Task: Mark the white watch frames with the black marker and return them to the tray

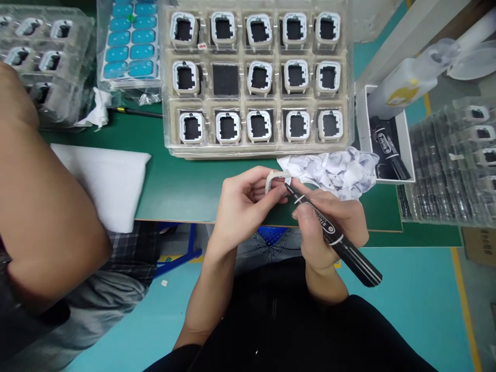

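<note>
My left hand (242,204) is closed around a small white square frame (274,180), held just above the table's front edge. My right hand (329,222) grips a black marker pen (341,243) with its tip touching the frame. A crumpled white cloth (337,170) lies right behind my hands. Beyond it stands a clear plastic tray (258,152) holding several more white frames in its pockets; one pocket (225,79) in the middle row has no frame in it.
Another person's bare arm (42,206) fills the left side, over a white foam sheet (112,181). Stacked clear trays (453,170) stand at the right, another stack (42,57) at far left. A blue-padded sheet (132,41) and a white box with a marker (383,139) sit nearby.
</note>
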Demonstrator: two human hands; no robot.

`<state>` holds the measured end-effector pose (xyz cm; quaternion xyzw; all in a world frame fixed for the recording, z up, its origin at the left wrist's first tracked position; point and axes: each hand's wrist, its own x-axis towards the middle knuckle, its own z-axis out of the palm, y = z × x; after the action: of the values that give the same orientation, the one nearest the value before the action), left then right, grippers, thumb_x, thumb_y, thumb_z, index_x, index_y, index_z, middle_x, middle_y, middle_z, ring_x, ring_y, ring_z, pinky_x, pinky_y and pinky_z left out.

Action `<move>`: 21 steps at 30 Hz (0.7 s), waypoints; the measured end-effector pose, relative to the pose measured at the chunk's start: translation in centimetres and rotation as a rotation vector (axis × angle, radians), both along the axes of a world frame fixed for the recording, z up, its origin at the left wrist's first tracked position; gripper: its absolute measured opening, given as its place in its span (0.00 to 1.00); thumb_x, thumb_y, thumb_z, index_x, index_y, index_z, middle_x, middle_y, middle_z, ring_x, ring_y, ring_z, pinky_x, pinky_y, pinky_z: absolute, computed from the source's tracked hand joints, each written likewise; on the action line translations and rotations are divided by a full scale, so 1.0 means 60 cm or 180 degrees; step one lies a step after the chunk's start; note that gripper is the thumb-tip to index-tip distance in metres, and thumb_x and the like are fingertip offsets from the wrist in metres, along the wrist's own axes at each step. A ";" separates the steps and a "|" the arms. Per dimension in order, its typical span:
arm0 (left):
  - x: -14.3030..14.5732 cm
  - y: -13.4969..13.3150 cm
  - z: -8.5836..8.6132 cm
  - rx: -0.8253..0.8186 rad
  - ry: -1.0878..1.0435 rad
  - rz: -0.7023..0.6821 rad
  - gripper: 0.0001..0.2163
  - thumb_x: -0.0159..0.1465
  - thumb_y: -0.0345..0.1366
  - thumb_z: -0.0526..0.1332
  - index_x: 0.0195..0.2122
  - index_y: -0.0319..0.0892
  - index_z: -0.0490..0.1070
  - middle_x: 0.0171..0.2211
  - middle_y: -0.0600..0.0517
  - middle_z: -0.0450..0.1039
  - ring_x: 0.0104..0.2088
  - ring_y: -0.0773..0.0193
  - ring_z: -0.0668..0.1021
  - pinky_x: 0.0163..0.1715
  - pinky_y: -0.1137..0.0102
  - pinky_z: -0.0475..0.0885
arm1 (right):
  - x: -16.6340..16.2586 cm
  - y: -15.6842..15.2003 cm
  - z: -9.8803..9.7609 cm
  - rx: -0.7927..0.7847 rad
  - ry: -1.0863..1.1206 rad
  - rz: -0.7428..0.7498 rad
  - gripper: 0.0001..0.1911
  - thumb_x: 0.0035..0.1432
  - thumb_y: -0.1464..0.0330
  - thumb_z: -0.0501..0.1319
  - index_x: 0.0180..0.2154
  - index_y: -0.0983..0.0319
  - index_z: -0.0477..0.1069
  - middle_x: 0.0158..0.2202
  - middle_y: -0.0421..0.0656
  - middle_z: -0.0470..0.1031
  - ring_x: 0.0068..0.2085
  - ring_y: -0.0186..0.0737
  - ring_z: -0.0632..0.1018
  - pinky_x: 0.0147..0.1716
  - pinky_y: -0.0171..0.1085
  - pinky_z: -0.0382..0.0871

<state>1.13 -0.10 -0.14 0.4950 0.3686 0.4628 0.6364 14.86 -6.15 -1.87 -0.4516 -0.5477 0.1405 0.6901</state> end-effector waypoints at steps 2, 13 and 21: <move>-0.001 -0.001 0.000 0.0040 0.0028 -0.0023 0.11 0.64 0.41 0.81 0.40 0.41 0.85 0.35 0.51 0.85 0.36 0.63 0.87 0.41 0.71 0.86 | -0.002 0.003 -0.004 0.0138 -0.0073 -0.0104 0.10 0.67 0.73 0.72 0.49 0.56 0.79 0.32 0.36 0.79 0.32 0.42 0.84 0.52 0.59 0.92; -0.006 -0.002 -0.012 0.0337 0.0348 -0.0035 0.07 0.68 0.39 0.77 0.43 0.43 0.86 0.41 0.50 0.86 0.39 0.62 0.86 0.42 0.71 0.83 | -0.006 0.002 -0.001 0.0071 -0.0331 -0.0409 0.11 0.66 0.74 0.74 0.48 0.56 0.80 0.36 0.37 0.81 0.38 0.41 0.87 0.51 0.51 0.93; -0.005 -0.004 -0.008 0.0369 0.0513 0.0006 0.06 0.71 0.40 0.74 0.43 0.43 0.85 0.39 0.50 0.86 0.39 0.61 0.86 0.41 0.70 0.83 | -0.008 0.004 -0.008 0.0097 -0.0350 -0.0533 0.12 0.65 0.73 0.75 0.48 0.55 0.81 0.36 0.37 0.81 0.37 0.42 0.87 0.48 0.51 0.94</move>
<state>0.82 -0.36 -0.60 0.5663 0.3915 0.4426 0.5746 14.36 -5.92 -2.37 -0.4924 -0.5472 0.0490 0.6751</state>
